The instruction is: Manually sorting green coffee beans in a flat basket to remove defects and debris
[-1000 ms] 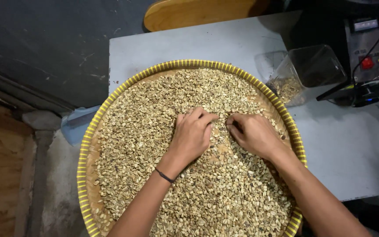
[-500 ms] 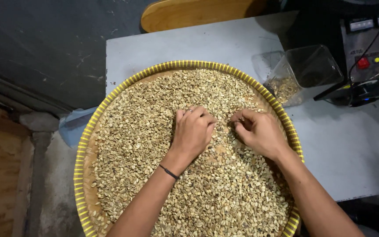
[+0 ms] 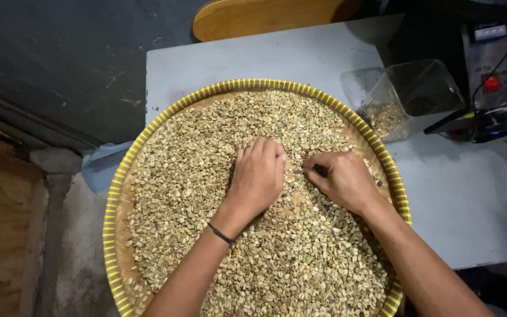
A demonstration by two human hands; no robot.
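Pale, greenish-tan coffee beans (image 3: 206, 176) fill a round woven tray (image 3: 148, 132) with a yellow-striped rim, spread in a loose, uneven layer almost from rim to rim. The tray lies flat and hangs partly over the tabletop's near-left edge. Near the tray's middle the layer is thinned, and a patch of the brown woven base shows through just below the left hand (image 3: 257, 176). That hand rests palm down on the beans at the tray's middle, fingers curled in. The right hand (image 3: 338, 179) lies just beside it, toward the tray's right rim, fingers bent and pinching among the beans.
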